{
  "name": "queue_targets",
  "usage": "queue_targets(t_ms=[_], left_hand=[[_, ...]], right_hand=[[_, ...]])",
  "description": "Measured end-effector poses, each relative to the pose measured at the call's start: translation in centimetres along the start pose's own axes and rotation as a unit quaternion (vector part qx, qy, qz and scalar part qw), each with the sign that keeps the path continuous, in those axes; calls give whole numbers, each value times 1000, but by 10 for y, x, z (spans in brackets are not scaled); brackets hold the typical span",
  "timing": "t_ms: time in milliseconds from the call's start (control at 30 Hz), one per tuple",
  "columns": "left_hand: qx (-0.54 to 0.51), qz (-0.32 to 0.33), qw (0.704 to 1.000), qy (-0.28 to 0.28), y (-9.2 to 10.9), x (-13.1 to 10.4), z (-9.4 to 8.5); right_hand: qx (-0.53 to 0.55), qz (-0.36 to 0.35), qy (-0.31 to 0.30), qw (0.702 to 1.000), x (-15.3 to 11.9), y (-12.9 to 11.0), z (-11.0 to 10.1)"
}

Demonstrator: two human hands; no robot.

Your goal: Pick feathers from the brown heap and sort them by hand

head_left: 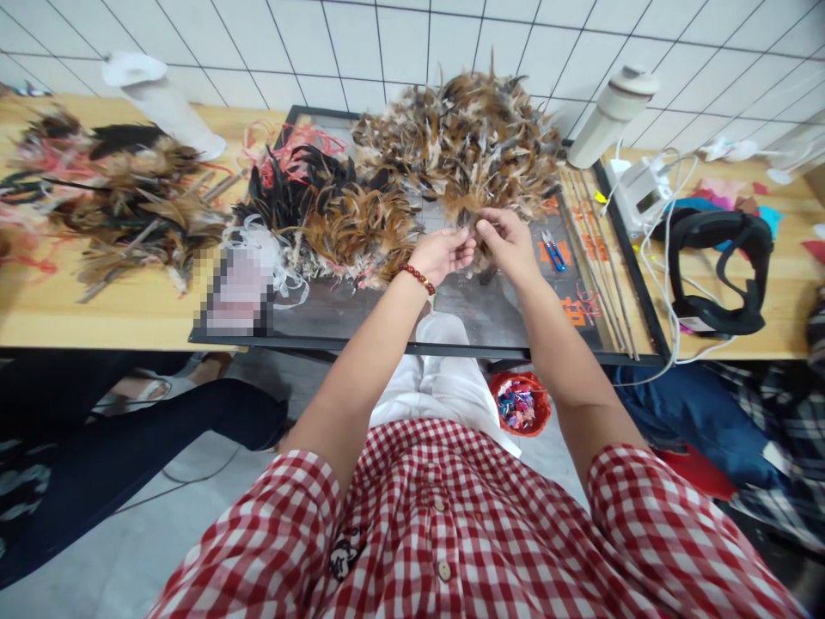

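Feathers (473, 211) pinched by both hands; red bowl (519, 404) holds colourful scraps.

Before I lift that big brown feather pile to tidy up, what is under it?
The brown feather pile lies on a dark board. Whatever sits beneath the feathers is covered and cannot be seen.

Bright even light, bowed wide-angle edges.

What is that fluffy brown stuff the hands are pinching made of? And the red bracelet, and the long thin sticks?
The fluffy brown pile looks like real feathers: thin, wispy, brown and cream strands with soft tips. The left hand and right hand pinch a small bunch of them. The bracelet seems to be glossy red beads, maybe wood or stone. The thin sticks look like plain bamboo or wood, pale and matte.
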State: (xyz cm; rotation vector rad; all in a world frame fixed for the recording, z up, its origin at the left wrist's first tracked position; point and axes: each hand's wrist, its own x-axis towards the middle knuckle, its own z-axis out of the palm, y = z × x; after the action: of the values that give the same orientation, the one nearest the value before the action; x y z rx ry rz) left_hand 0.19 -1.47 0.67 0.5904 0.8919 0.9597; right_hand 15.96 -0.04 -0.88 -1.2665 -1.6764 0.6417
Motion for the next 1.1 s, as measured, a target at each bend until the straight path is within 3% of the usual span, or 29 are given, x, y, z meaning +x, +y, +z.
queue_targets(t_ms=[100,167,367,533,633,800,867,967,1100], left_hand=[[32,-31,998,-47,-1,-2,0],[51,-47,994,-83,-2,-3,-1],[25,-67,989,-128,0,-5,-3],[43,-68,990,-119,-2,-5,-3],[57,-46,994,-77,-2,-3,-2],[-38,50,996,62,3,5,-5],[-60,72,991,99,5,7,-6],[-74,86,985,130,7,7,-7],[-84,90,980,155,6,8,-7]], right_hand=[[203,108,-108,967,0,-3,0],[272,145,-130,943,-1,-5,0],[272,148,-50,950,1,-3,2],[268,124,-50,954,0,0,7],[222,120,-45,966,2,4,6],[26,28,71,997,12,14,-10],[-53,2,39,998,11,13,-17],[-138,-1,-56,989,4,6,-21],[-265,-19,-104,958,-9,-7,-10]])
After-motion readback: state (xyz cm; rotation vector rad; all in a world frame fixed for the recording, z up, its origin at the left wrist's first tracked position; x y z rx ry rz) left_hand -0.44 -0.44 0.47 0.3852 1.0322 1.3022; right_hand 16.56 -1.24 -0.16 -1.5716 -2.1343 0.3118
